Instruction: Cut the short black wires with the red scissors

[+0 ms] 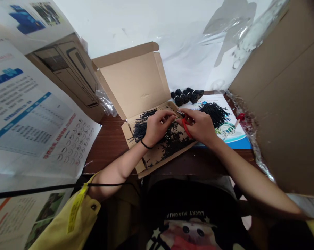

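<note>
Over an open cardboard box (136, 76), my left hand (158, 126) has thumb and fingertips pressed together; anything between them is too small to make out. My right hand (200, 125) holds red-handled scissors (186, 128), their tips close to my left fingertips. Inside the box, a pile of thin black strips (140, 129) lies at the left, partly behind my left hand. Small black scraps (174, 147) cover much of the box floor to the right and front.
Tied black bundles (187, 96) lie behind the box. Right of my right hand, a loose black pile (215, 114) and pale rings (226, 130) rest on a printed sheet (240, 139). Cardboard (284, 104) stands at the right, a printed poster (42, 121) at the left.
</note>
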`<act>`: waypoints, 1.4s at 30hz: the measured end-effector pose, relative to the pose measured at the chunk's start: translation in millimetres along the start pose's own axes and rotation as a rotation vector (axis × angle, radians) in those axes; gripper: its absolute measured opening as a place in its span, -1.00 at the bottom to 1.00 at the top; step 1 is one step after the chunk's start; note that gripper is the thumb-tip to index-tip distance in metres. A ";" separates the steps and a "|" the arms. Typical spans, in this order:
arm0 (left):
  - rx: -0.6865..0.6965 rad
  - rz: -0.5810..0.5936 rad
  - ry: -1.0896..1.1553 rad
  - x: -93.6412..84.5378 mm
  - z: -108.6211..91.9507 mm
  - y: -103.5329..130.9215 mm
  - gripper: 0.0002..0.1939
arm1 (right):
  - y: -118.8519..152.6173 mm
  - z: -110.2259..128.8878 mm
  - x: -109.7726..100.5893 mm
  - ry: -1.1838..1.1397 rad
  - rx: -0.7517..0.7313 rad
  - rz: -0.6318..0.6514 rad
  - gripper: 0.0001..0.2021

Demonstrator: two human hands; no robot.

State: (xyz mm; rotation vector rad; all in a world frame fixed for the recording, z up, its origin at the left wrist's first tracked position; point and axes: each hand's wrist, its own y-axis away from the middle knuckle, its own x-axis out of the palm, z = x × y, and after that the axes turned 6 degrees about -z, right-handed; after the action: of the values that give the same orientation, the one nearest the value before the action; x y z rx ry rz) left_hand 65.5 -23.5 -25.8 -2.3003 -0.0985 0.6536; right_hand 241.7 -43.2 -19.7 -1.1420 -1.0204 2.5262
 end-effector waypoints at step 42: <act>0.100 -0.067 -0.049 -2.9 1.7 -2.2 -0.96 | 5.4 -1.3 3.9 0.087 0.088 0.103 -0.64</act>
State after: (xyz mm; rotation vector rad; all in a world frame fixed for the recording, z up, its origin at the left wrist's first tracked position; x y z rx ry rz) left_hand 62.4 -21.5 -24.1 -2.1759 -0.1623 0.6659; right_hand 240.5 -45.0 -26.1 -1.2982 -0.8413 2.5460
